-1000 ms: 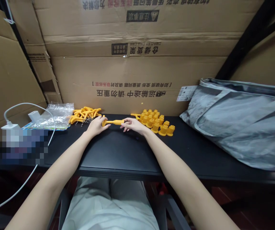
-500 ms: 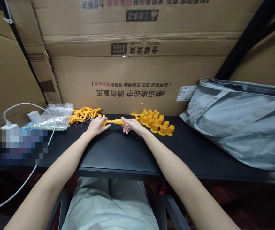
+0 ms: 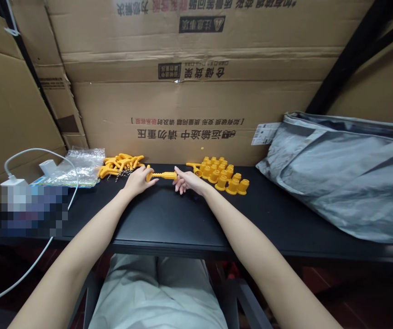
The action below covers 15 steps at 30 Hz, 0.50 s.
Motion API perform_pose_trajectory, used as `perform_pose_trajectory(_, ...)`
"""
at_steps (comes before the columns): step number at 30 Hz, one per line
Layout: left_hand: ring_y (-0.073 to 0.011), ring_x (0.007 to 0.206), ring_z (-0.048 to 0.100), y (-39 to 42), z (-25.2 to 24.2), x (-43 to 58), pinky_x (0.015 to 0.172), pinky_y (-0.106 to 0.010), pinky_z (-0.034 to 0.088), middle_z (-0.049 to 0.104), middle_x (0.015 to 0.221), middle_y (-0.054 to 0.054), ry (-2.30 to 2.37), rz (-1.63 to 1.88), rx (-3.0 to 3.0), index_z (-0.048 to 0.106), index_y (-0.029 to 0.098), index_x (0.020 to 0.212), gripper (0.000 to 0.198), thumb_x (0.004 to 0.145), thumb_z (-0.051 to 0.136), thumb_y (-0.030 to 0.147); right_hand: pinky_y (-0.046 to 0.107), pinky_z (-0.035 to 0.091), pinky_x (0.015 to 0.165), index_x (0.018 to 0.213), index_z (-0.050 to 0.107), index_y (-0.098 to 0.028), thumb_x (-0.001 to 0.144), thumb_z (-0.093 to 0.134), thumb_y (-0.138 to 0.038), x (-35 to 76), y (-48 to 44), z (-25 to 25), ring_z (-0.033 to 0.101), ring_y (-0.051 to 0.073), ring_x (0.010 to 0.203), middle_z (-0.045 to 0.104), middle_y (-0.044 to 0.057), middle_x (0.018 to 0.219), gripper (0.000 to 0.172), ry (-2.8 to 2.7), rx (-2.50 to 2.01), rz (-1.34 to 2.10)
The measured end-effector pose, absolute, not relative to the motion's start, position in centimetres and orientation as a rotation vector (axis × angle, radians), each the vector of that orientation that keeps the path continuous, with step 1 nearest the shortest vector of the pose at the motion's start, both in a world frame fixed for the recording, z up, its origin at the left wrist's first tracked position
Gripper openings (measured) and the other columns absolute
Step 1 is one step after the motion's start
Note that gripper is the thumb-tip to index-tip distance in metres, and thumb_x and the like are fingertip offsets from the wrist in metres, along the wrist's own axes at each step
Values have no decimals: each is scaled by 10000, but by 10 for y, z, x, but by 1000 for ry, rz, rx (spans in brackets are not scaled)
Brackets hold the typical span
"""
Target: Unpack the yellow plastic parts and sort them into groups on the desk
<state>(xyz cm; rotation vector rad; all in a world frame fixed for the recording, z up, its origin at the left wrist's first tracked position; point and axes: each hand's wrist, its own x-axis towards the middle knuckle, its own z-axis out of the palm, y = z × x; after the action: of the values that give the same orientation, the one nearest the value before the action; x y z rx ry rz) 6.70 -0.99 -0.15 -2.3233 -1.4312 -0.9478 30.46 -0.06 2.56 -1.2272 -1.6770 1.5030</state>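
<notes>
A yellow plastic corkscrew [image 3: 164, 175], with a ridged shaft and a thicker right end, lies level between my hands above the black table. My left hand [image 3: 137, 181] is closed on its handle at the left end. At the other end, my right hand [image 3: 190, 180] pinches the thicker part between thumb and fingers, covering the tip. Beyond my left hand is a pile of yellow corkscrew handles [image 3: 123, 163] with metal spirals [image 3: 124, 173]. To the right of my right hand stand several yellow cup-shaped pieces [image 3: 221, 182], with one handled yellow piece [image 3: 195, 167] at their left edge.
A grey fabric bag [image 3: 340, 183] fills the table's right side. Clear plastic packaging [image 3: 83, 165], a white charger [image 3: 14, 187] and its cable [image 3: 76, 183] are at left. Printed cardboard [image 3: 196, 103] stands upright behind the black table [image 3: 175, 219].
The fingers of my right hand have shifted slightly around the corkscrew's right end. My left hand keeps its hold, and the piles look the same.
</notes>
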Motion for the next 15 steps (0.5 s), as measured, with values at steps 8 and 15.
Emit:
perform_pose_trajectory(8,-171,810,600,-9,-2,66,775,-296,497,595,907,-44,-1428,-930,-2324,632,207,1027,331,799,676,443,181,508,519,1014,623,-154,870,654,-350,311,2,24,659,109,589,737,75,855,244,-1709,-1064,1491)
perform_pose_trajectory(15,-164,801,597,-9,-3,66,771,-289,498,594,896,-39,-1410,-953,-2311,626,208,1023,324,802,673,441,167,494,504,986,637,-143,890,630,-348,309,4,22,655,98,573,729,69,818,226,-1696,-1039,1483)
